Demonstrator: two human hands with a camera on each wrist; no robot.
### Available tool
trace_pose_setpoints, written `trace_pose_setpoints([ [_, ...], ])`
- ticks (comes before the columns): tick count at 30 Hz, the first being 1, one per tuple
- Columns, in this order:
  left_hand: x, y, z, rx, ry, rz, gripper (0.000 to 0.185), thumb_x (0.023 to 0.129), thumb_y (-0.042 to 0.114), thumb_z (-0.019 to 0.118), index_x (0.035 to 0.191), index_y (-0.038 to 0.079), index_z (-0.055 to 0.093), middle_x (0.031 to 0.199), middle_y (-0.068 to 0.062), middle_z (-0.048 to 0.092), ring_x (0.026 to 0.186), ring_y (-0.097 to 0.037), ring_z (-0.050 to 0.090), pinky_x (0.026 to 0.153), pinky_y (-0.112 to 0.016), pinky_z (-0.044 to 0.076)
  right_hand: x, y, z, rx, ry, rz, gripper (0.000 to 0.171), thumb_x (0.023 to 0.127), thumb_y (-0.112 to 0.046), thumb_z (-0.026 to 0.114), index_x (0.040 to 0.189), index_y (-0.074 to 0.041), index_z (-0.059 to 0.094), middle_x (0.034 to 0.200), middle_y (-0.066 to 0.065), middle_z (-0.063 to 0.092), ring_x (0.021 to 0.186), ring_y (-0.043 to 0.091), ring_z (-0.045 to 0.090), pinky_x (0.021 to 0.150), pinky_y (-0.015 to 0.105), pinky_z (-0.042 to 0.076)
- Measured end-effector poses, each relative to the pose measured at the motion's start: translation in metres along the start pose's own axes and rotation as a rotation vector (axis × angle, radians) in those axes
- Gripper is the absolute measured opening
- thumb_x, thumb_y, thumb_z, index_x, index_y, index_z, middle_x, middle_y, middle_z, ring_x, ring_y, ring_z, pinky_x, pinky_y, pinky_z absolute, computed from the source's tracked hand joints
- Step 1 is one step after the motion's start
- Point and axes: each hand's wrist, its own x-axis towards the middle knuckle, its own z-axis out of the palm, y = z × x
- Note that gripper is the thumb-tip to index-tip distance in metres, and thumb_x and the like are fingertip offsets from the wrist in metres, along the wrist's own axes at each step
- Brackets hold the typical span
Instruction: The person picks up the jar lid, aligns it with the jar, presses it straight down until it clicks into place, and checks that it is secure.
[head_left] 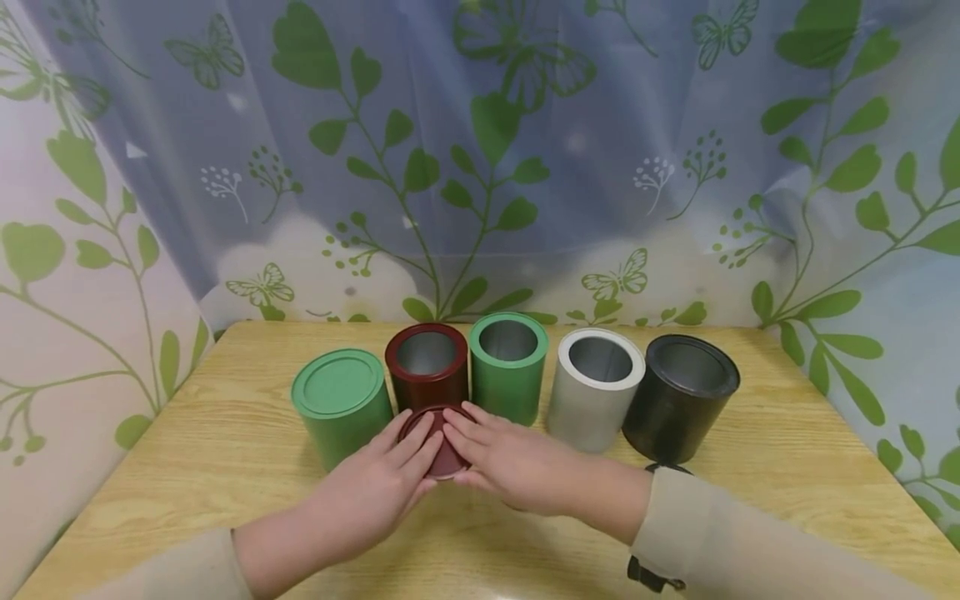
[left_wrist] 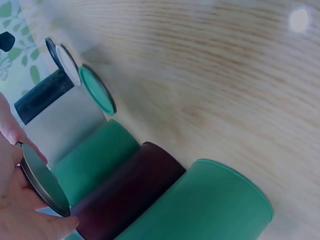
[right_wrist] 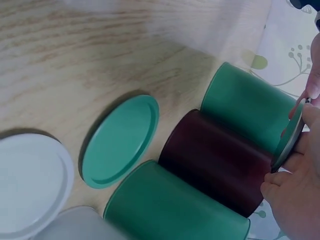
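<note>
Maroon lid [head_left: 442, 446] sits pinched between my left hand [head_left: 375, 492] and right hand [head_left: 510, 462], both grips grasping it, at 6 o'clock of the open maroon tin [head_left: 426, 365].

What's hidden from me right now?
- Maroon lid: head view, mostly covered by left hand and right hand.
- Black lid: left wrist view, only a sliver behind the white lid.
- Maroon can contents: unseen in the wrist views.

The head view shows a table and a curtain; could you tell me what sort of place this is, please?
Probably a staged tabletop set rather than a working room: a wooden table, a leaf-and-butterfly curtain closing it in, and a tidy row of tins, dark red tin included.
</note>
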Motion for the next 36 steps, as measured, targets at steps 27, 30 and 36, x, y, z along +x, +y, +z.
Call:
trace_pose_setpoints([
  [27,0.021,-0.02,-0.022,0.042,-0.029,0.006,0.046,0.09,0.026,0.062,0.123,-0.006,0.057,0.127,-0.025,0.053,0.116,-0.043,0.049,0.094,-0.046,0.043,0.01,0.011,-0.032,-0.009,-0.001,0.024,0.058,0.1,-0.039,0.04,0.144,-0.002,0.031,0.152,0.012,0.021,0.14,0.028,0.014,0.109,0.038,0.022],
  [30,0.024,-0.025,-0.022,0.027,-0.058,-0.004,0.046,0.092,0.026,0.06,0.125,-0.006,0.056,0.129,-0.025,0.051,0.118,-0.043,0.047,0.093,-0.046,0.043,0.013,0.014,-0.034,-0.003,-0.007,0.032,0.059,0.1,-0.039,0.039,0.145,-0.003,0.03,0.152,0.011,0.02,0.14,0.027,0.013,0.109,0.038,0.022],
  [36,0.03,-0.036,-0.021,0.002,-0.117,-0.013,0.047,0.094,0.026,0.056,0.128,-0.007,0.053,0.131,-0.027,0.048,0.122,-0.044,0.042,0.099,-0.046,0.038,0.022,0.02,-0.039,-0.001,-0.034,0.062,0.059,0.1,-0.04,0.037,0.146,-0.005,0.028,0.153,0.01,0.017,0.14,0.026,0.011,0.11,0.036,0.02],
])
